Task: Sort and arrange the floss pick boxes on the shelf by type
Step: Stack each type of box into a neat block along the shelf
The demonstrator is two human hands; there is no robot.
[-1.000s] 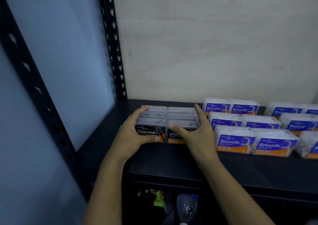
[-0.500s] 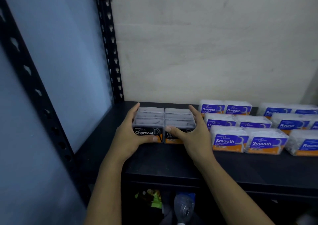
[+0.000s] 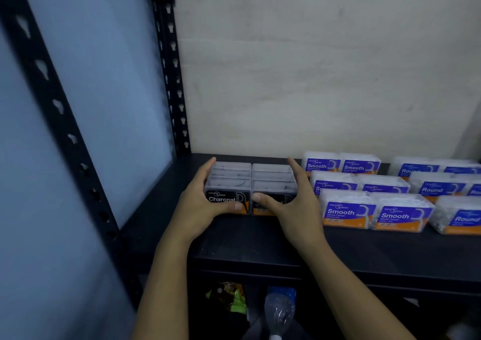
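Note:
Several clear Charcoal floss pick boxes (image 3: 250, 181) with black labels stand in a tight two-column block at the left of the black shelf (image 3: 260, 238). My left hand (image 3: 197, 204) lies along the block's left side, fingers straight, thumb across the front label. My right hand (image 3: 294, 207) lies along the right side, its thumb across the front of the right column. To the right stand several purple-labelled Smooth boxes (image 3: 348, 212) in rows. Blue-labelled Round boxes (image 3: 437, 188) follow at the far right, partly cut off by the frame edge.
A black perforated shelf upright (image 3: 171, 79) rises at the back left corner, beside a pale side panel (image 3: 109, 92). A plain wall (image 3: 312, 66) closes the back. Below the shelf sit a plastic bottle (image 3: 279, 313) and a green packet (image 3: 231, 298).
Both hands stay against the Charcoal block in the same hold. Only the view has shifted slightly; the boxes have not visibly moved.

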